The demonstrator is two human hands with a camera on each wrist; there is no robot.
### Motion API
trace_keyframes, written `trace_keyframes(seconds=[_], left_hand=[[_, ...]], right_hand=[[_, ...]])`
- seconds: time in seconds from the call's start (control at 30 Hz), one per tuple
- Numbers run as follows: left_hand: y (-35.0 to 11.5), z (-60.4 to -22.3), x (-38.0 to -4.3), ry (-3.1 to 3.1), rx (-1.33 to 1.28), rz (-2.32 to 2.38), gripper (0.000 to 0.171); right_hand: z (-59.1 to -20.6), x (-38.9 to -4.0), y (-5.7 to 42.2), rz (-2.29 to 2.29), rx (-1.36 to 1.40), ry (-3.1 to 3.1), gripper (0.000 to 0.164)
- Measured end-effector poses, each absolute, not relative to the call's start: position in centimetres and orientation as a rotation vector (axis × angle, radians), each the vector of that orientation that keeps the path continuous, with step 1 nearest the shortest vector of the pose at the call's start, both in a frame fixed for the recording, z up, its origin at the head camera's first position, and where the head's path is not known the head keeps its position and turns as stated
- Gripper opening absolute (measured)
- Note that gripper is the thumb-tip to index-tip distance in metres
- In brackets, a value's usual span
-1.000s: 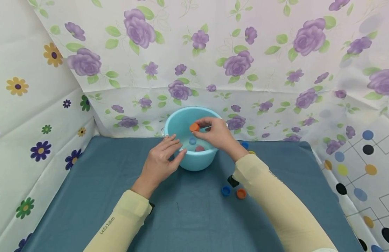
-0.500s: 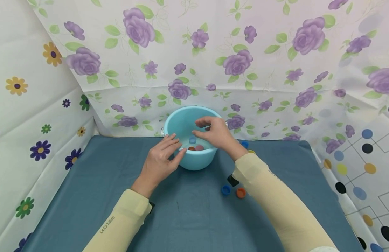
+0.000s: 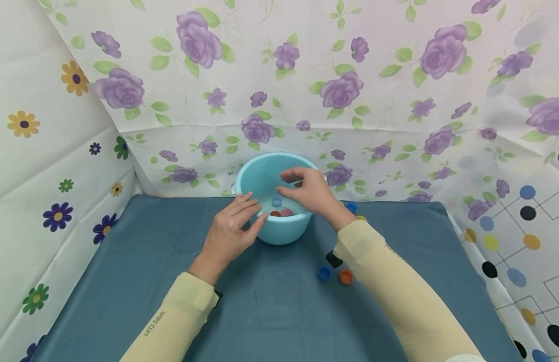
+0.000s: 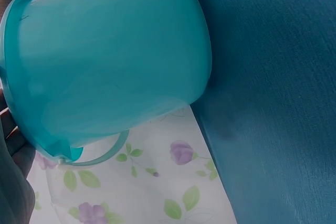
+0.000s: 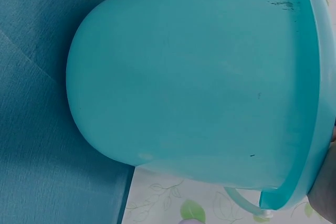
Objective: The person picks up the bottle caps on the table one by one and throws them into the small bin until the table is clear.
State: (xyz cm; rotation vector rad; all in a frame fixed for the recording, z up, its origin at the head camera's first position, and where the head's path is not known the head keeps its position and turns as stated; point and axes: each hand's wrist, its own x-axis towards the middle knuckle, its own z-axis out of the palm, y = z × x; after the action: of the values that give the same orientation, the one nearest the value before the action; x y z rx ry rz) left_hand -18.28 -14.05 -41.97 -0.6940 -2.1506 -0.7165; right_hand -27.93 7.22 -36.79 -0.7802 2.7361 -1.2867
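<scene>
A turquoise bucket (image 3: 286,232) stands upright on the cloth near the back wall. Inside it, past the front rim, show a blue cap (image 3: 276,201), a pinkish round piece (image 3: 286,212) and part of an orange cap (image 3: 275,213). My right hand (image 3: 312,191) hangs over the bucket's right side, thumb and fingers apart with nothing between them. At the left front rim is my left hand (image 3: 231,226), its fingers loosely spread and holding nothing. Both wrist views are filled mostly by the bucket's outer wall (image 4: 115,51), with only edges of the hands showing.
On the blue-grey cloth (image 3: 270,311), a blue cap (image 3: 324,273) and an orange cap (image 3: 346,277) lie beside my right sleeve. Another blue piece (image 3: 351,207) and a yellow one (image 3: 361,218) are partly hidden behind the right wrist. A flowered sheet (image 3: 261,75) hangs behind the bucket.
A second ago my right hand pinched an orange cap over the bucket. By half a second ago it had let go, and an orange piece shows inside. Both hands have stayed in place.
</scene>
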Motion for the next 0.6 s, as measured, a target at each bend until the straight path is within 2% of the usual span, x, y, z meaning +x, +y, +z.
trace_keyframes(seconds=[0.6], left_hand=[[-14.0,-41.9,-18.2,-2.145,-0.694,-0.708,0.027]], right_hand=[[-34.9,-27.1,9.7,-1.582,-0.773,2.668,0.034]])
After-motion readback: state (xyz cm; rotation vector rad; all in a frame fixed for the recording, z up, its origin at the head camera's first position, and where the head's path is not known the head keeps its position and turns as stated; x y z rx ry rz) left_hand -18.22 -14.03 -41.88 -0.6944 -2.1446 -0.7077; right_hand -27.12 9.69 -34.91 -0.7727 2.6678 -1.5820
